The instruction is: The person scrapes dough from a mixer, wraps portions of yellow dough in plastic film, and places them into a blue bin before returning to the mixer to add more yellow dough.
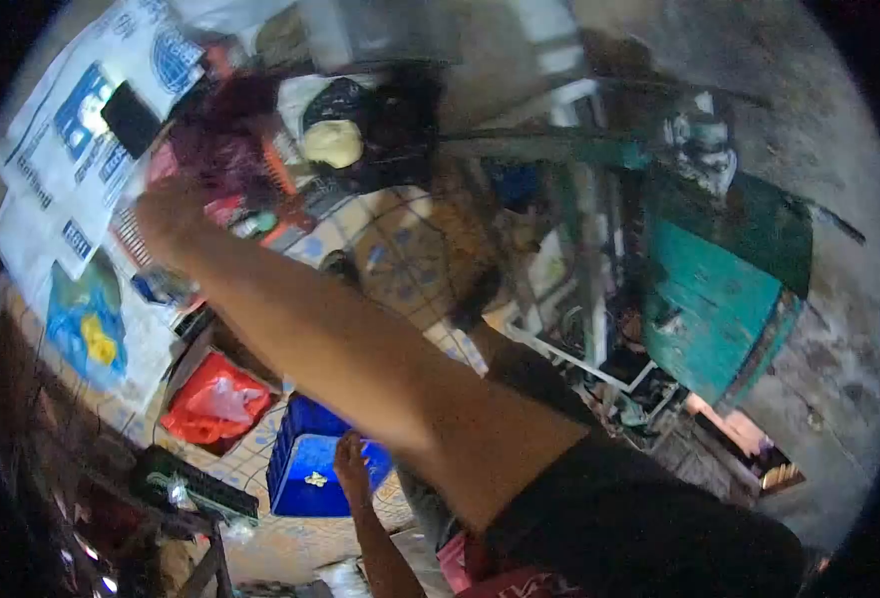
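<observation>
My right hand (169, 214) reaches to the upper left, over the edge of an orange-red basket (280, 169) with dark red plastic in it. Motion blur smears this hand, and its fingers cannot be made out. Lower down, my left hand (352, 463) is over the right part of a blue plastic basket (285, 453), its fingers loosely bent and slightly apart with nothing seen between them. A small pale yellow piece (315, 479) lies in that basket. Beside it stands a box with a red plastic bag (218, 399).
A dark phone (132, 120) lies on white printed sheeting (36, 164) at the upper left. Near it are a blue and yellow bag (86, 324) and a pale round lump (332, 144) on black plastic. A green wooden board (714, 299) and metal frames stand at the right.
</observation>
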Tool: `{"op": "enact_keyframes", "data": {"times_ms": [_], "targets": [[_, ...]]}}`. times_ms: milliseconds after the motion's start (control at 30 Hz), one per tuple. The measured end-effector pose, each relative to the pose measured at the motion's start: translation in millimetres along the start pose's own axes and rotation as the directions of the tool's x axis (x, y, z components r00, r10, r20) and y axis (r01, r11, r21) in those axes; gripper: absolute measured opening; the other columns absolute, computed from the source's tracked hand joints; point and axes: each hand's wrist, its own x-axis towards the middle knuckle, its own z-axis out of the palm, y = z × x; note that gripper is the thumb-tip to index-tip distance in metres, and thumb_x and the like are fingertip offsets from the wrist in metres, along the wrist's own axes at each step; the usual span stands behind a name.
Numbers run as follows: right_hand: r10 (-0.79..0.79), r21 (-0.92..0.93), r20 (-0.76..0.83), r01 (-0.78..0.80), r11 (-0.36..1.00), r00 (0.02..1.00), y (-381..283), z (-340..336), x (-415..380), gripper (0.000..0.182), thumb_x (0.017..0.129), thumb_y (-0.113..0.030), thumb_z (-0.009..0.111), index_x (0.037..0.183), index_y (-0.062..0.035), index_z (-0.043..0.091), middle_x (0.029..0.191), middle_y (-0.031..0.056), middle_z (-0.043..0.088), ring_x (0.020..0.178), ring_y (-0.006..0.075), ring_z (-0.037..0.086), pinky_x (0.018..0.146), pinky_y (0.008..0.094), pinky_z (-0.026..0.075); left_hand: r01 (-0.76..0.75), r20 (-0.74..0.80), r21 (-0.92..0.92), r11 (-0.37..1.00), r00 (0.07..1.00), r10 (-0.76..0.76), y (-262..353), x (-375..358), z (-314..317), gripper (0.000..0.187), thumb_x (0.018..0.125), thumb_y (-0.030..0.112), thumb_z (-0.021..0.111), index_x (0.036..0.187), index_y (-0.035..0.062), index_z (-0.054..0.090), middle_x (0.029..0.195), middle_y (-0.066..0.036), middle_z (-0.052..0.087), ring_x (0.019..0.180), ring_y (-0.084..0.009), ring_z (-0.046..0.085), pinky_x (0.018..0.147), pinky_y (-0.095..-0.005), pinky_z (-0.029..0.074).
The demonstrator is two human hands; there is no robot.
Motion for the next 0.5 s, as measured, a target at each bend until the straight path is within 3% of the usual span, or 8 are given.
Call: {"op": "enact_keyframes", "data": {"times_ms": [33,67,133,233,367,500], "targets": [[0.004,-0.003,0.022,-0.004,1.000,1.000,3.5,13.7,5.9,0.018,0.077,-0.013,0.061,0.089,-0.0092,0.073,0.101,0.0098,0.070,0.101,0.0310,0.063,0.081,0.0485,0.048,0.100,-0.069,0.060,0.993,0.993,-0.096,26.6,-4.2,12.0,0.026,0.094,0.026,0.058,0.111,0.0066,0.062,0.099,-0.003,0.064,0.090,-0.0108,0.058,0.066,-0.0276,0.047],[-0.162,0.120,-0.028,0.164,0.979,0.986,32.4,22.5,1.5,0.017,0.078,-0.013,0.061,0.088,-0.0114,0.074,0.098,0.0068,0.070,0.100,0.0294,0.064,0.081,0.0475,0.048,-0.018,-0.045,0.133,0.991,0.999,0.024,-10.3,9.4,-1.7,0.025,0.094,0.028,0.058,0.109,0.0088,0.063,0.103,-0.002,0.063,0.089,-0.0116,0.059,0.063,-0.0267,0.045],[-0.025,-0.083,0.234,0.046,0.995,0.972,61.5,27.8,9.6,0.028,0.090,-0.021,0.053,0.112,-0.0114,0.067,0.122,0.0056,0.062,0.118,0.0274,0.053,0.101,0.0579,0.031,-0.057,-0.016,0.179,0.982,0.998,0.060,-4.2,17.3,-2.3,0.026,0.094,0.028,0.058,0.110,0.0090,0.063,0.104,-0.002,0.062,0.089,-0.0121,0.059,0.063,-0.0262,0.045],[0.122,-0.220,0.249,-0.067,0.973,0.961,93.4,48.7,24.4,0.031,0.092,-0.022,0.049,0.120,-0.0185,0.063,0.127,0.0073,0.059,0.120,0.0262,0.052,0.102,0.0575,0.031,-0.052,0.047,0.181,0.982,0.998,0.044,-0.4,31.2,5.6,0.026,0.094,0.027,0.057,0.111,0.0080,0.062,0.104,-0.003,0.062,0.089,-0.0129,0.059,0.066,-0.0265,0.046],[-0.035,-0.297,-0.109,0.001,0.955,0.993,95.1,86.5,46.2,0.032,0.091,-0.023,0.050,0.121,-0.0193,0.062,0.127,0.0082,0.058,0.119,0.0269,0.053,0.100,0.0581,0.032,0.005,0.008,0.061,0.998,1.000,-0.006,-6.3,50.8,4.4,0.026,0.094,0.024,0.056,0.112,0.0060,0.062,0.103,-0.004,0.062,0.089,-0.0138,0.059,0.070,-0.0278,0.047],[-0.254,-0.478,-0.424,0.023,0.878,0.869,81.3,120.1,66.7,0.033,0.090,-0.024,0.051,0.122,-0.0200,0.061,0.127,0.0091,0.058,0.118,0.0277,0.053,0.099,0.0587,0.033,0.034,-0.085,-0.095,0.995,0.995,-0.042,-27.8,62.7,10.6,0.026,0.095,0.021,0.055,0.113,0.0040,0.061,0.101,-0.005,0.062,0.090,-0.0148,0.058,0.075,-0.0291,0.048]]}}
